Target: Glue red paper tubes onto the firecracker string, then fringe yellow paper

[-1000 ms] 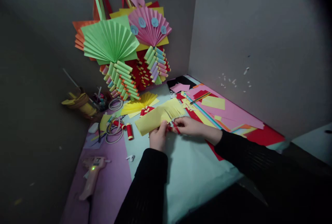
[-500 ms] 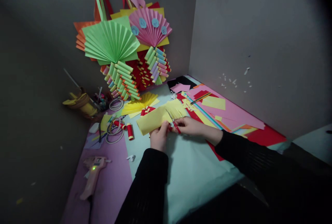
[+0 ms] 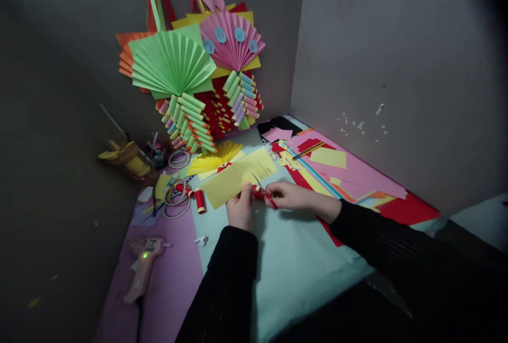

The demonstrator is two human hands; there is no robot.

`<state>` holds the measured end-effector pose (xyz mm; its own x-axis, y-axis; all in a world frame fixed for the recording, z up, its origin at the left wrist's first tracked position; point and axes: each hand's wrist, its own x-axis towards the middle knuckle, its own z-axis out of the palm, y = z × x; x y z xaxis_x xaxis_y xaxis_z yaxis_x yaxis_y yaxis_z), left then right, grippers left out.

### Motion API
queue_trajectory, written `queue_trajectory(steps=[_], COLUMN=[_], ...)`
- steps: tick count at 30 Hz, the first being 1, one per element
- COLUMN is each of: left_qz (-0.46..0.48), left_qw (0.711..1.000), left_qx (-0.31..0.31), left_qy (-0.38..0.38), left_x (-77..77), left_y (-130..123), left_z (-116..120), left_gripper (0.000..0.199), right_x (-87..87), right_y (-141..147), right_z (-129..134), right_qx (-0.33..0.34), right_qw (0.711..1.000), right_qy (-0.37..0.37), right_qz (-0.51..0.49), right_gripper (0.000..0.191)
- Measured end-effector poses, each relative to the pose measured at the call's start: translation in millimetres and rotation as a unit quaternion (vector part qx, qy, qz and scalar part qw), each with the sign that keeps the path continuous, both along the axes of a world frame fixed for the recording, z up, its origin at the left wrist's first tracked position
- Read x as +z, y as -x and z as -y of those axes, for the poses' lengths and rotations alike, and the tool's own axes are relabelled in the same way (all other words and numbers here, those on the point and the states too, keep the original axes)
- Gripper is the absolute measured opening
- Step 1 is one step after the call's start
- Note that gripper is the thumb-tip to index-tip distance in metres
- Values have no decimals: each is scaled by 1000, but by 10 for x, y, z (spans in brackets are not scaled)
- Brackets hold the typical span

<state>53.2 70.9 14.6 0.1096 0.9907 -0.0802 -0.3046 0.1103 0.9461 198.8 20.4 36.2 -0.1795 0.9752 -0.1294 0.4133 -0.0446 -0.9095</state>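
Note:
My left hand pinches the lower edge of a yellow paper strip, thumb on top. The strip's right end is slit into a narrow fringe. In my right hand is a pair of scissors with red handles; its blades point up and left at the strip's lower edge, close to my left thumb. Red paper rolls lie partly hidden behind my hands. A folded yellow paper fan rests just beyond the strip, and a red paper roll stands to its left.
A pink glue gun with a lit green light lies at the left, near a white earbud and coiled bands. Coloured paper sheets and a pencil lie at right. Paper fan decorations hang on the back wall.
The yellow strip has shifted left and lies flatter in my left hand. The scissor blades have come down from across the strip to its lower edge.

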Motion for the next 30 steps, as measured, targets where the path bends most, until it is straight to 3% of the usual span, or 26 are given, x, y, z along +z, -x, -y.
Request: queue_trajectory(steps=[3, 9, 18, 30], left_qz=[35, 68, 45, 34], left_qw=[999, 996, 998, 998], left_qx=[11, 53, 7, 2], left_qy=[-28, -12, -52, -53], left_x=[-23, -69, -38, -53], left_y=[19, 33, 26, 14], left_z=[-43, -103, -49, -38], left_gripper=[41, 42, 42, 44], right_x=[-5, -38, 31, 31], right_y=[7, 24, 30, 30], right_z=[17, 21, 27, 20], right_qx=[24, 18, -6, -6], right_qw=[999, 998, 999, 999], right_qy=[6, 10, 2, -3], right_qz=[33, 54, 50, 45], right_gripper=[18, 17, 21, 22])
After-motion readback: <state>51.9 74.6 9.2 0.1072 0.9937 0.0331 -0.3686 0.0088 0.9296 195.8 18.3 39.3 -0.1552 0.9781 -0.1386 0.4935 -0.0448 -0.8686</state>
